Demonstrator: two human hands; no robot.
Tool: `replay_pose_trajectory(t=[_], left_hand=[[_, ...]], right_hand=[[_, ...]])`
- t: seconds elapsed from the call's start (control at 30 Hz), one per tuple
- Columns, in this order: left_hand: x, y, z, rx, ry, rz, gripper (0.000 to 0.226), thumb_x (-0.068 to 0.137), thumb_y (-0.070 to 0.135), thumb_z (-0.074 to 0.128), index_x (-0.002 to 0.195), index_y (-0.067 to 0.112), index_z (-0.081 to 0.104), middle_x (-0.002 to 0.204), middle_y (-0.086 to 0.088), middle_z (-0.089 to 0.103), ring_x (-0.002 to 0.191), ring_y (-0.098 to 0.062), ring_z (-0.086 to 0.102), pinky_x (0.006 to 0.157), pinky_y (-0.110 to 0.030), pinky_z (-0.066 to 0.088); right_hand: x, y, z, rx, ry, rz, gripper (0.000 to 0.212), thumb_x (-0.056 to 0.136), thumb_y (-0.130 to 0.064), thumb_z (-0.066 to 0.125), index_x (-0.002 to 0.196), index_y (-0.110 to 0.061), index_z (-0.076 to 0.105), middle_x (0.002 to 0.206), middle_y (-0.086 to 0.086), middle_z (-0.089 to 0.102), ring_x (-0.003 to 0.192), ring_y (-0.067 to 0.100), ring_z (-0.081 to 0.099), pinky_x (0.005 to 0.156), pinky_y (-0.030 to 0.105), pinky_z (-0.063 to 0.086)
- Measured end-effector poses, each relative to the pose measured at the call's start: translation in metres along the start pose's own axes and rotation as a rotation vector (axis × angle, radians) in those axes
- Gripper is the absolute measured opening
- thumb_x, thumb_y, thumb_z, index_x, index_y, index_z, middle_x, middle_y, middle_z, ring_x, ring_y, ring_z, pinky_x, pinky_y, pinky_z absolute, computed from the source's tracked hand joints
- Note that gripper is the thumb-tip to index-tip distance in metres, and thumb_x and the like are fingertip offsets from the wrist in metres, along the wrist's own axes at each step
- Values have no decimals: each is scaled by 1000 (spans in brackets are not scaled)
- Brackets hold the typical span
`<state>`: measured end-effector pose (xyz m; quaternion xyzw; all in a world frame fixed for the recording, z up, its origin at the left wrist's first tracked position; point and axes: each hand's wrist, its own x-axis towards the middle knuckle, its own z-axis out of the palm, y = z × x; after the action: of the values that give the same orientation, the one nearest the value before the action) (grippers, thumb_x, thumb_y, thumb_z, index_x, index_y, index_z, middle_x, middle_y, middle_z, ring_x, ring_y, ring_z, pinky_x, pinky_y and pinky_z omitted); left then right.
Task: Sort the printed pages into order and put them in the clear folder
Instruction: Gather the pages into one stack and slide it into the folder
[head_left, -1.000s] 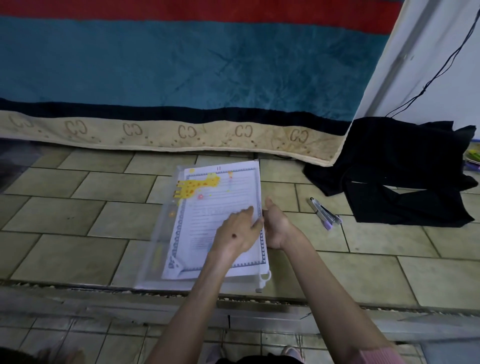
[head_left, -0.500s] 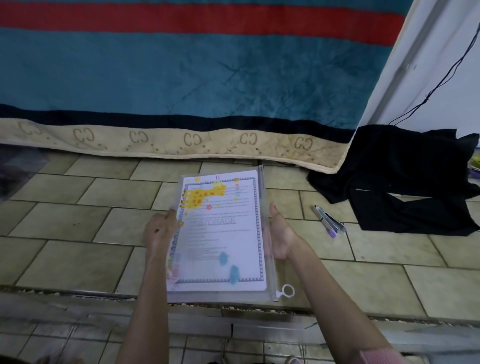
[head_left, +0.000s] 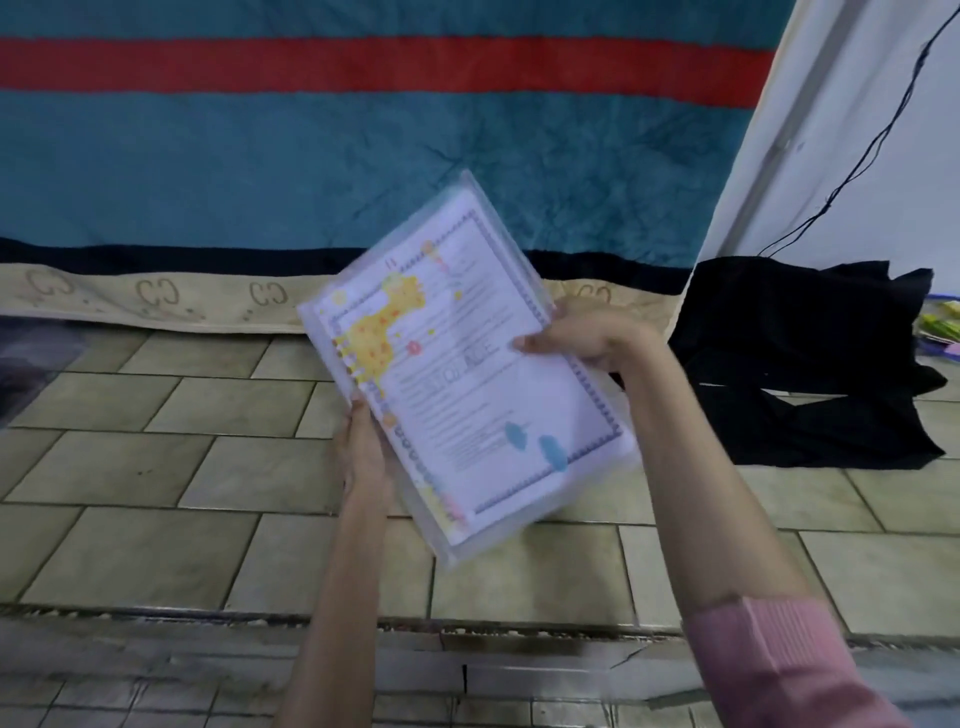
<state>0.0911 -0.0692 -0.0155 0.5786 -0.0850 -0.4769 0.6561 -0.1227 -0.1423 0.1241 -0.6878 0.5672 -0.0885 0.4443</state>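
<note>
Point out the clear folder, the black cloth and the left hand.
clear folder (head_left: 470, 545): head view, bare plastic at its lower corner.
black cloth (head_left: 800, 332): head view, middle of the heap.
left hand (head_left: 363, 452): head view, back of the hand.

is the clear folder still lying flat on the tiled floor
No, the clear folder with the printed pages inside is lifted and tilted, the left hand and right hand gripping its edges above the tiled floor.

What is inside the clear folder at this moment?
The clear folder holds a stack of printed pages; only the top page, with a yellow giraffe, shows. The pages beneath are covered, so their order cannot be checked.
</note>
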Motion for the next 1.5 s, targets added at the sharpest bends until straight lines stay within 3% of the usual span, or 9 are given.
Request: replay_pose_trajectory(t=[0.27, 0.43, 0.6, 0.8, 0.9, 1.1, 1.27, 1.37, 1.5], left_hand=[[-2, 12, 10, -56, 413, 294, 30, 95, 8, 44, 115, -11, 52, 120, -27, 56, 101, -31, 55, 75, -25, 41], [-39, 68, 16, 148, -93, 702, 56, 85, 42, 59, 123, 1, 52, 111, 0, 62, 97, 3, 60, 82, -10, 49], [-28, 82, 31, 414, -95, 596, 42, 70, 43, 76, 82, 8, 58, 80, -9, 57, 72, -18, 55, 60, -30, 45], [-26, 81, 35, 393, -114, 554, 19, 77, 33, 73, 69, 20, 62, 78, -12, 65, 71, -23, 61, 61, -28, 52], [-29, 82, 35, 434, -93, 564, 19, 78, 34, 72, 76, 17, 62, 76, -8, 63, 62, -11, 62, 58, -25, 51], [-37, 83, 35, 453, -130, 621, 17, 83, 29, 67, 94, 17, 64, 68, 2, 57, 48, 4, 58, 41, -7, 43], [-37, 86, 33, 464, -69, 578, 28, 78, 36, 72, 95, 16, 61, 101, -9, 62, 96, -21, 60, 78, -32, 50], [-54, 94, 41, 325, 44, 805, 52, 76, 34, 73, 121, 15, 55, 119, 5, 56, 110, -9, 52, 99, -29, 44], [-95, 108, 80, 558, -18, 1262, 22, 86, 26, 61, 104, 16, 66, 101, 13, 58, 101, -16, 59, 91, -26, 43]], right_hand=[[-51, -82, -45, -860, 63, -78, 37, 86, -37, 63, 105, -6, 59, 118, 8, 59, 102, 27, 55, 79, 30, 40], [-35, -53, -19, -855, -37, -60, 24, 86, -33, 64, 87, -10, 59, 86, 2, 53, 83, 23, 50, 62, 28, 37], [-35, -45, -14, -670, 59, -197, 26, 79, -29, 72, 68, -14, 54, 67, -4, 51, 64, 16, 49, 55, 29, 36], [-76, 16, -14, 124, 897, -603, 18, 81, -19, 71, 99, -17, 73, 93, -6, 70, 86, 3, 64, 82, 11, 48], [-74, 62, -3, 560, 1394, -438, 19, 89, -17, 61, 107, -16, 67, 101, -2, 67, 94, 7, 63, 85, 15, 47], [-49, 101, -6, 1013, 869, -272, 24, 91, -38, 55, 102, -24, 71, 111, 2, 69, 109, 15, 62, 105, 39, 44], [-58, 91, -6, 967, 916, -364, 24, 95, -27, 52, 81, -25, 72, 88, -1, 69, 87, 13, 60, 87, 35, 49], [-59, 92, -6, 1047, 880, -346, 18, 88, -33, 59, 80, -25, 73, 89, -2, 69, 90, 14, 60, 93, 37, 48], [-58, 98, -8, 1151, 832, -381, 18, 78, -34, 61, 86, -23, 73, 89, -2, 72, 90, 12, 64, 87, 27, 53]])
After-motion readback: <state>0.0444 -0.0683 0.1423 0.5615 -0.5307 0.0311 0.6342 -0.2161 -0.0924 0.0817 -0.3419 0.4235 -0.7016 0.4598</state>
